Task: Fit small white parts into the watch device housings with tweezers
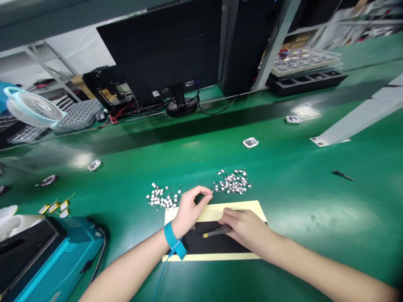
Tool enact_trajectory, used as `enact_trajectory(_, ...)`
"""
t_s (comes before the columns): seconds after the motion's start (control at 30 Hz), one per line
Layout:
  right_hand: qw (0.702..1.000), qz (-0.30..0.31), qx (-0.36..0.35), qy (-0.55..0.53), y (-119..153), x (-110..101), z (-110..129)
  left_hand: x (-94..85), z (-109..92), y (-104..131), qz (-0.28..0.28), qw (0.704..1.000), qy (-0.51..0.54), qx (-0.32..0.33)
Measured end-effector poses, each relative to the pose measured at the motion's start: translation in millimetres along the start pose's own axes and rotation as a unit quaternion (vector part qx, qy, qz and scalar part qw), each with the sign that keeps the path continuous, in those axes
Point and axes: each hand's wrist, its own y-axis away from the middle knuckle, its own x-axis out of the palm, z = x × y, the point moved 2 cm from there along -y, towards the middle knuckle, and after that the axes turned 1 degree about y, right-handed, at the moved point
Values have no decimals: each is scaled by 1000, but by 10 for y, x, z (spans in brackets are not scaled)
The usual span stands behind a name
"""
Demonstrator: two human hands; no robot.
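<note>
Pinching thumb and forefinger close together, the left hand (190,207) is reaching between one cluster of small white components (162,197) and a denser cluster (234,183); whether it is gripping a piece, I cannot tell. The right hand (247,228) is holding tweezers (220,230), yellow at the tip, which are pointing left above a yellow-edged black mat (220,246).

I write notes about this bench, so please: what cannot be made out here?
Head view:
Whatever the left hand may pinch: too small.
Yellow-tipped tool: rear end hidden by right hand.
Teal machine: cut off by left and bottom edges.
Marks on white pieces: too small.
</note>
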Motion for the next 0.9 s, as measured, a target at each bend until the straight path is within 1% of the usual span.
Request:
enact_trajectory(0.1, 998, -14, 25, -54, -12, 12, 6, -27, -27, -1, 2, 999, -31, 40)
enact_trajectory(0.17, 994, -28, 43, -98, -16, 15, 8, -21, -28, 5, 6, 998, -29, 50)
enact_trajectory(0.27, 981, -52, 72, -170, -22, -10, -9, 7, -3, 17, 3, 999, 2, 36)
enact_trajectory(0.33, 966, -75, 96, -227, -26, -57, -49, 30, 15, 28, -1, 999, 46, 23)
enact_trajectory(0.43, 929, -113, 136, -327, -31, -145, -151, 53, 16, 52, -5, 995, 91, 26)
enact_trajectory(0.57, 860, -138, 165, -464, -46, -187, -250, 50, -28, 76, -8, 998, 32, 58)
enact_trajectory(0.67, 811, -132, 161, -546, -70, -149, -229, 47, -51, 83, -6, 997, 15, 80)
enact_trajectory(0.77, 769, -115, 161, -607, -98, -110, -178, 55, -58, 91, -7, 995, 12, 101)
enact_trajectory(0.83, 748, -108, 167, -634, -111, -97, -161, 59, -70, 102, -12, 992, 8, 128)
enact_trajectory(0.9, 733, -103, 171, -650, -119, -92, -158, 59, -89, 115, -21, 987, 2, 158)
